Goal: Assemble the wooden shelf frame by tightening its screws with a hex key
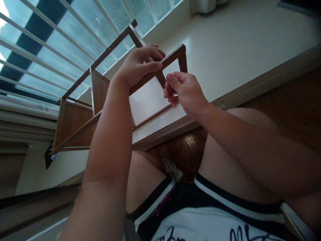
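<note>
A brown wooden shelf rack (75,115), with slim bars and flat panels, lies tilted on its side along a white ledge. My left hand (142,63) grips a bar at its end, thumb on the near side and fingers over the far side. Just right of that, close to the end frame (174,55), my right hand (184,90) is closed in a pinch. A thin bright line shows between its fingertips and the bar, but whatever it holds is too small to make out.
The white ledge (240,43) runs below a window with white railing bars (47,55). Gathered curtains (27,117) hang at the left. A dark object (298,6) lies at the upper right. Below are the wooden floor (188,144) and a white shoe (173,170).
</note>
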### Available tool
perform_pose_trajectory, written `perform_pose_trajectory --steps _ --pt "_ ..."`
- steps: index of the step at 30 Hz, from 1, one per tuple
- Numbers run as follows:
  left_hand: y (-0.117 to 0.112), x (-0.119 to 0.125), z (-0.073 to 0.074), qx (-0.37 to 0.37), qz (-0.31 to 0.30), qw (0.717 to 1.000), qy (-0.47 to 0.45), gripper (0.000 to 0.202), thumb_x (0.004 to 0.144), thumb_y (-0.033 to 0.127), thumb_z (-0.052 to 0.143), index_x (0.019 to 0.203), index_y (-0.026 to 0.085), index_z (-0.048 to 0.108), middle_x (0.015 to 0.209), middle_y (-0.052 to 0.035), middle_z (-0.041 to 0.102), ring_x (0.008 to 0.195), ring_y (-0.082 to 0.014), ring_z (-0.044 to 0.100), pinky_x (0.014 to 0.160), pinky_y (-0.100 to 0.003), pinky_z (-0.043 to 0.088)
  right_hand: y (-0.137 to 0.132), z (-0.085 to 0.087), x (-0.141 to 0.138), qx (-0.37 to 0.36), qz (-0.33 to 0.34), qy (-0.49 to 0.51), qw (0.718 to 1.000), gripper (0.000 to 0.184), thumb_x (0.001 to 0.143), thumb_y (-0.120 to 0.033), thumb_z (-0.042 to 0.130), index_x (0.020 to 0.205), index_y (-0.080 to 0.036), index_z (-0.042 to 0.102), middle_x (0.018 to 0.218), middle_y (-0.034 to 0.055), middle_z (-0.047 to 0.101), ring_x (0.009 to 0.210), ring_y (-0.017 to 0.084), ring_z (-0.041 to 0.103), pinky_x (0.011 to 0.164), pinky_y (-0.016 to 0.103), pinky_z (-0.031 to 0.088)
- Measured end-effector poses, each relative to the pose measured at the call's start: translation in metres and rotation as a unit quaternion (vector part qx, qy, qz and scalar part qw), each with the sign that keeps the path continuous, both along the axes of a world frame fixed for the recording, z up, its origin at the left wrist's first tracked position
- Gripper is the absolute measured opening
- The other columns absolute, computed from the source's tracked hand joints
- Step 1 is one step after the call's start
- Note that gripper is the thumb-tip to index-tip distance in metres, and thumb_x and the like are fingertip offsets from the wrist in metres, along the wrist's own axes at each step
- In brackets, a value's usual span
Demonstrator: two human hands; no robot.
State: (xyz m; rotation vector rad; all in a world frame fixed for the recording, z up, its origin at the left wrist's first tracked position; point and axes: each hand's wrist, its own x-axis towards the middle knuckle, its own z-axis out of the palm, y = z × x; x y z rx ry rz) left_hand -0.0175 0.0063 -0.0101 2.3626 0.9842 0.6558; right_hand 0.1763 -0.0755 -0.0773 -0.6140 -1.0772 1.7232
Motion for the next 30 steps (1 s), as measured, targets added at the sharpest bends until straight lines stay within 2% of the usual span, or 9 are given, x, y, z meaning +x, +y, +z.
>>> perform_pose_trajectory --steps 3,7,9,11,14,18,21,25,30 --pt "0.001 -0.001 0.000 0.000 0.002 1.000 0.008 0.020 0.080 0.042 0.071 0.091 0.026 0.069 0.110 -0.0042 0.067 0.117 -0.0244 0.053 0.107 -0.051 0.036 -0.002 -0.002 -0.001 -0.076 0.055 0.057 0.994 0.037 0.082 -0.054 0.064 0.074 -0.021 0.049 0.061 -0.0049 0.056 0.046 0.006 0.046 0.036 0.019 0.029" --pt "0.004 -0.002 -0.001 -0.002 0.003 1.000 0.011 0.023 0.078 0.042 0.073 0.093 0.024 0.069 0.112 -0.0051 0.067 0.122 -0.0233 0.051 0.112 -0.048 0.032 -0.004 0.000 -0.002 -0.185 0.152 0.140 0.961 0.034 0.084 -0.050 0.065 0.077 -0.021 0.049 0.063 -0.0067 0.055 0.047 0.005 0.046 0.038 0.018 0.031" --pt "0.004 -0.002 -0.001 0.002 -0.006 1.000 0.012 0.026 0.079 0.042 0.073 0.093 0.021 0.068 0.112 -0.0057 0.067 0.120 -0.0229 0.052 0.112 -0.049 0.030 -0.006 0.003 -0.003 -0.209 0.171 0.156 0.950 0.032 0.086 -0.049 0.063 0.079 -0.021 0.048 0.062 -0.0077 0.054 0.047 0.005 0.046 0.038 0.018 0.031" --pt "0.003 -0.002 -0.001 0.004 -0.006 1.000 0.011 0.025 0.080 0.042 0.071 0.093 0.021 0.068 0.112 -0.0053 0.067 0.119 -0.0224 0.053 0.111 -0.049 0.031 -0.006 0.005 -0.003 -0.206 0.167 0.152 0.952 0.034 0.086 -0.051 0.061 0.078 -0.021 0.048 0.061 -0.0079 0.053 0.046 0.005 0.045 0.037 0.018 0.031" --pt "0.001 -0.001 -0.001 0.003 0.007 1.000 -0.002 0.020 0.078 0.038 0.073 0.091 0.023 0.069 0.109 -0.0031 0.068 0.121 -0.0232 0.052 0.110 -0.050 0.033 -0.005 0.005 -0.006 -0.165 0.138 0.122 0.969 0.040 0.085 -0.058 0.058 0.076 -0.022 0.046 0.060 -0.0071 0.054 0.045 0.006 0.046 0.036 0.020 0.031" --pt "0.001 -0.001 -0.002 0.003 0.016 1.000 -0.011 0.015 0.077 0.036 0.073 0.090 0.029 0.070 0.108 0.0002 0.069 0.121 -0.0238 0.052 0.109 -0.052 0.034 -0.001 0.002 -0.009 -0.069 0.057 0.042 0.995 0.047 0.082 -0.066 0.055 0.071 -0.022 0.044 0.057 -0.0050 0.055 0.043 0.008 0.046 0.036 0.021 0.031" --pt "0.003 -0.002 -0.002 -0.002 0.017 1.000 -0.004 0.014 0.077 0.038 0.072 0.090 0.032 0.070 0.109 0.0003 0.068 0.122 -0.0239 0.052 0.109 -0.052 0.035 0.001 0.001 -0.009 0.002 0.000 -0.013 1.000 0.047 0.083 -0.067 0.052 0.070 -0.022 0.044 0.056 -0.0041 0.055 0.041 0.007 0.044 0.035 0.021 0.030" --pt "0.004 -0.002 -0.002 -0.012 0.018 1.000 -0.008 0.012 0.075 0.038 0.073 0.087 0.037 0.070 0.107 0.0025 0.068 0.117 -0.0229 0.054 0.106 -0.051 0.038 0.003 -0.002 -0.006 0.097 -0.061 -0.094 0.989 0.044 0.085 -0.063 0.053 0.069 -0.023 0.045 0.054 -0.0043 0.052 0.042 0.008 0.044 0.039 0.021 0.033" --pt "0.002 0.000 -0.002 -0.011 0.022 1.000 -0.007 0.012 0.076 0.037 0.073 0.088 0.037 0.070 0.107 0.0028 0.068 0.119 -0.0215 0.053 0.108 -0.050 0.037 0.009 -0.006 0.001 0.209 -0.145 -0.194 0.947 0.039 0.088 -0.054 0.056 0.066 -0.023 0.047 0.052 -0.0028 0.048 0.054 0.013 0.050 0.052 0.025 0.041"
